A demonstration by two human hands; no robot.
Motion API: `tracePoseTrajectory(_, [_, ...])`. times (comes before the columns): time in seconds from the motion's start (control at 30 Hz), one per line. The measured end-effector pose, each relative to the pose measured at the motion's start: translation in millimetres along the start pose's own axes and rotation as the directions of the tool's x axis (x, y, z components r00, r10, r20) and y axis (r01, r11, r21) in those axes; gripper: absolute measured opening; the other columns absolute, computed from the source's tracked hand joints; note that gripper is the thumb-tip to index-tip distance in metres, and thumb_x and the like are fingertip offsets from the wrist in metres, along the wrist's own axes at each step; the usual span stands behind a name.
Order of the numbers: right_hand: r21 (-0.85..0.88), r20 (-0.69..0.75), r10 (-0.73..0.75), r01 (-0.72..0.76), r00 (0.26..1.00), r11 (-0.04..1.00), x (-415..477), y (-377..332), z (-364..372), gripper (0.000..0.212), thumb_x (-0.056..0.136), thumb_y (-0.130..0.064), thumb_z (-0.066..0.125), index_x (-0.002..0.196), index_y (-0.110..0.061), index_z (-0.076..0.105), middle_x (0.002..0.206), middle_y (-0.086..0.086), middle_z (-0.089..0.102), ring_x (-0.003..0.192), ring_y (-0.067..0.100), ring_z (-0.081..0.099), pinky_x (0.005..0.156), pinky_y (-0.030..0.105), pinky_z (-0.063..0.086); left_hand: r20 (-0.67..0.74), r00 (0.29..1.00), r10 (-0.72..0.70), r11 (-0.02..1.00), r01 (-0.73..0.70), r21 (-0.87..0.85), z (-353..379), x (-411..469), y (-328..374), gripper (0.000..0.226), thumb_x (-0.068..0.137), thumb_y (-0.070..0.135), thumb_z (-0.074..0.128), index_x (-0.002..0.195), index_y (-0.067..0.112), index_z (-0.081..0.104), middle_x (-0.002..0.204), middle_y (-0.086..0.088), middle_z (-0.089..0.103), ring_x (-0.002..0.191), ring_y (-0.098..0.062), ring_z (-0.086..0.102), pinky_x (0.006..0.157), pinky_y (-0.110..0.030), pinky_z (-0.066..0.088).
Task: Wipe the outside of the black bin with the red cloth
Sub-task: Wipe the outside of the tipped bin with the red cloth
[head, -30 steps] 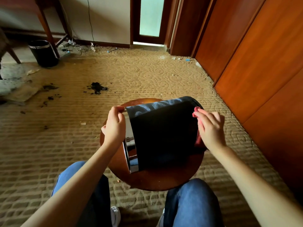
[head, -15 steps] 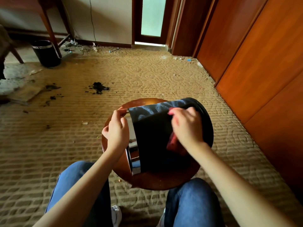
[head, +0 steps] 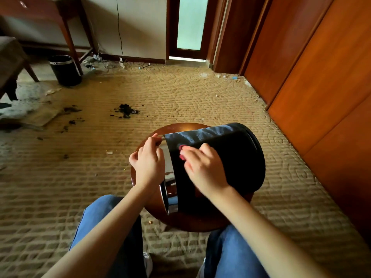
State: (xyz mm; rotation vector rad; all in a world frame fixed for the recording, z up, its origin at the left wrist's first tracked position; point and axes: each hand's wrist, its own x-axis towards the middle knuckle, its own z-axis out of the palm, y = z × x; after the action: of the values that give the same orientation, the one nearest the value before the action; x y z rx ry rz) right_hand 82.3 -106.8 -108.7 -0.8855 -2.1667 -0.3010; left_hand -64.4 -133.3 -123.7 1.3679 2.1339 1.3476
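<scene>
On my feed, a second dark bin [head: 65, 71] is standing far left on the carpet [head: 60, 187] beside a wooden leg. Dark crumbs [head: 126, 111] are lying nearer the middle. The left hand [head: 149, 165] is curling its fingers onto the chrome rim [head: 170, 199] of the black bin [head: 241, 161], pinching it at the top edge. The bin is lying on its side on the round wooden counter [head: 196, 222], mouth facing left, just ahead of the person's knees in blue jeans [head: 230, 253]. The right hand [head: 204, 169] is bunching its fingers over the red cloth [head: 182, 153] and pressing it against the bin's upper side. I am seeing only a small red edge by the fingertips. Orange-brown wooden panels [head: 321, 87] are running along the right.
</scene>
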Motion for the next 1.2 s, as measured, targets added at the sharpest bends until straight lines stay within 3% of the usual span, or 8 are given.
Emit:
tracePoseTrajectory(0.2, [-0.246,0.000,0.481,-0.466,0.877,0.850,0,105,-50,0.018,0.067,0.000,0.063,0.079,-0.012,0.069,0.064,0.013,0.066,0.066,0.035,0.057,0.055,0.034,0.046,0.002,0.999,0.054,0.998,-0.054,-0.020,1,-9,-5,0.048,0.082,0.027,0.022,0.122,0.024,0.050,0.127,0.007,0.057,0.118,-0.009,0.049,0.103,-0.031,0.015])
tracePoseTrajectory(0.43, [0.113,0.037,0.156,-0.159,0.987,0.981,9,-40,5,0.021,0.071,-0.008,0.047,0.075,-0.010,0.067,0.068,0.004,0.065,0.062,0.028,0.052,0.055,0.033,0.044,0.034,0.997,0.074,0.997,-0.075,0.035,-2,-2,-6,0.055,0.082,0.032,0.020,0.128,0.020,0.048,0.126,0.004,0.058,0.119,-0.012,0.048,0.101,-0.035,0.020])
tracePoseTrajectory(0.57, [0.107,0.056,0.075,-0.081,0.996,0.991,6,-9,-8,0.025,0.074,-0.012,0.049,0.086,-0.012,0.071,0.076,-0.001,0.071,0.062,0.024,0.055,0.058,0.030,0.047,0.078,0.985,0.155,0.970,-0.167,0.175,-9,2,-7,0.049,0.086,0.029,0.023,0.124,0.019,0.051,0.124,0.001,0.059,0.116,-0.019,0.051,0.103,-0.042,0.023])
tracePoseTrajectory(0.67, [-0.108,0.101,0.324,-0.313,0.941,0.944,2,61,-46,0.021,0.072,-0.006,0.062,0.089,-0.013,0.072,0.070,0.010,0.068,0.062,0.031,0.060,0.055,0.030,0.046,0.067,0.991,0.117,0.985,-0.124,0.116,-6,-2,-7,0.047,0.087,0.030,0.022,0.124,0.021,0.050,0.125,0.003,0.057,0.117,-0.016,0.051,0.103,-0.039,0.020])
tracePoseTrajectory(0.77, [-0.263,0.149,0.628,-0.581,0.764,0.770,0,101,-72,0.022,0.076,-0.005,0.063,0.094,-0.014,0.070,0.075,0.018,0.066,0.075,0.039,0.061,0.060,0.037,0.045,0.050,0.995,0.090,0.995,-0.093,0.044,0,-3,-6,0.048,0.086,0.029,0.022,0.124,0.020,0.049,0.125,0.003,0.056,0.117,-0.015,0.050,0.102,-0.037,0.020])
tracePoseTrajectory(0.97, [0.025,0.027,0.254,-0.255,0.967,0.967,9,-3,-22,0.025,0.058,0.005,0.067,0.080,-0.007,0.070,0.062,0.008,0.061,0.055,0.030,0.055,0.051,0.031,0.048,0.047,0.998,0.052,0.997,-0.049,-0.054,3,-5,-6,0.045,0.085,0.028,0.023,0.121,0.021,0.048,0.127,0.006,0.056,0.116,-0.008,0.047,0.094,-0.029,0.017])
tracePoseTrajectory(1.1, [0.132,0.106,0.082,-0.095,0.991,0.987,17,-51,-1,0.027,0.073,-0.011,0.042,0.082,-0.010,0.067,0.068,0.001,0.066,0.063,0.027,0.054,0.055,0.033,0.046,0.040,0.998,0.058,0.997,-0.055,-0.057,0,-4,-8,0.047,0.087,0.029,0.022,0.125,0.024,0.049,0.127,0.010,0.056,0.120,-0.008,0.047,0.091,-0.029,0.019])
tracePoseTrajectory(1.2, [0.031,0.127,0.107,-0.112,0.986,0.993,13,-1,-15,0.025,0.070,-0.011,0.049,0.086,-0.012,0.069,0.068,0.002,0.068,0.061,0.028,0.056,0.053,0.030,0.046,0.054,0.995,0.084,0.996,-0.083,-0.037,0,-6,-9,0.047,0.086,0.030,0.023,0.126,0.023,0.047,0.125,0.009,0.056,0.117,-0.007,0.047,0.098,-0.032,0.019])
